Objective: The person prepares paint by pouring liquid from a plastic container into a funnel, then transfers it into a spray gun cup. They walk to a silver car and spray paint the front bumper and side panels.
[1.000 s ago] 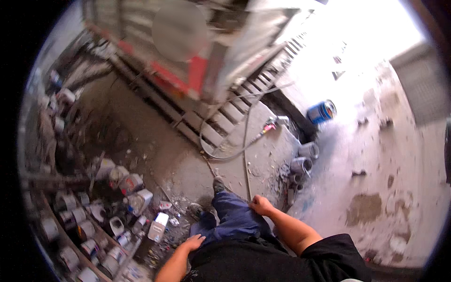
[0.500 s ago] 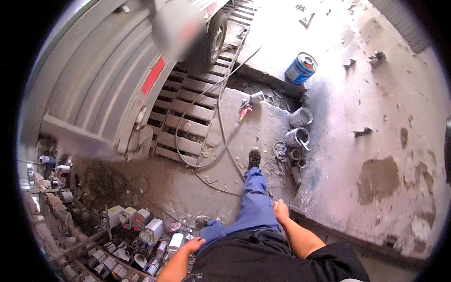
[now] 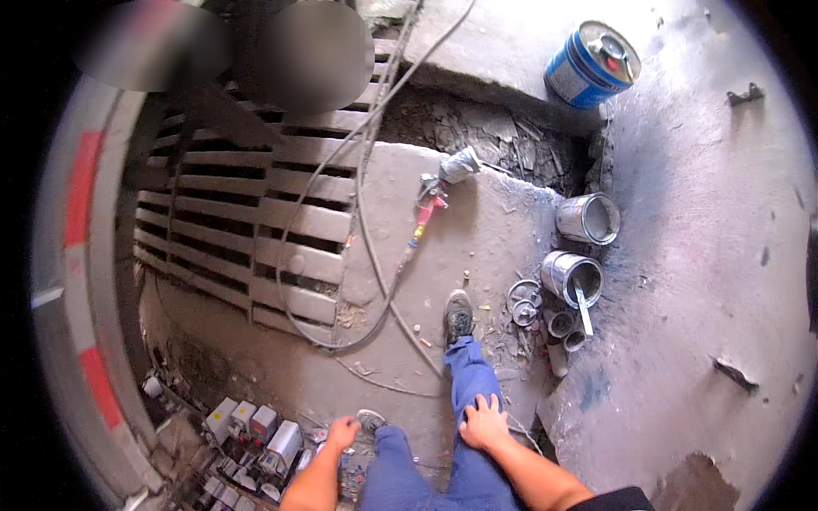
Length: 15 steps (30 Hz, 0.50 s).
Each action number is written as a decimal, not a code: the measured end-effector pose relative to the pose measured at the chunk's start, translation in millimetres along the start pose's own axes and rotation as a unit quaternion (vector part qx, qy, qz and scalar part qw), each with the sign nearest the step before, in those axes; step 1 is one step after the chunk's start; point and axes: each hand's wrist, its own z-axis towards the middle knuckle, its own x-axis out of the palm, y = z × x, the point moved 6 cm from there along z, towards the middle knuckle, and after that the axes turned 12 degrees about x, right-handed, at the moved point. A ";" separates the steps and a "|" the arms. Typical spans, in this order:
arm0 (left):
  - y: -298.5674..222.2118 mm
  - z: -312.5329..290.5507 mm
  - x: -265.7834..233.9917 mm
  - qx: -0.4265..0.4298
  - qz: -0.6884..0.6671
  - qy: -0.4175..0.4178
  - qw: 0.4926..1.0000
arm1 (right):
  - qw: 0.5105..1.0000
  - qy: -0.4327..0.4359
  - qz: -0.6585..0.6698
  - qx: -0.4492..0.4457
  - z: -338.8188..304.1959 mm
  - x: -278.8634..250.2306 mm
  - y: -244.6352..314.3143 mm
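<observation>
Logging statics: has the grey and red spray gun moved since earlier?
No: the spray gun shows no visible shift either way against the rough-edged grey concrete pit.

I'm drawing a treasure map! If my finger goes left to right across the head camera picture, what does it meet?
Red stripes → row of pale containers → left hand → right hand, resting on a blue trouser leg → open silver can with a stick in it → dark scrap.
</observation>
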 end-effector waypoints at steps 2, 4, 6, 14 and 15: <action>-43.6 113.9 -22.7 0.055 0.029 -0.026 0.998 | 0.999 -0.015 0.042 -0.022 9.2 -22.1 -13.5; -127.3 220.5 -49.0 0.130 0.041 -0.055 0.989 | 0.995 -0.058 0.078 -0.019 23.4 -36.7 -25.6; -170.4 316.6 -59.4 0.218 0.025 -0.144 0.965 | 0.992 -0.069 0.097 -0.030 31.9 -49.1 -36.0; -345.7 537.8 -59.5 0.264 0.088 -0.262 0.924 | 0.984 -0.090 0.153 -0.015 73.6 -78.5 -68.1; -358.2 545.7 -54.2 0.239 0.119 -0.266 0.926 | 0.981 -0.099 0.167 -0.010 75.2 -79.1 -68.1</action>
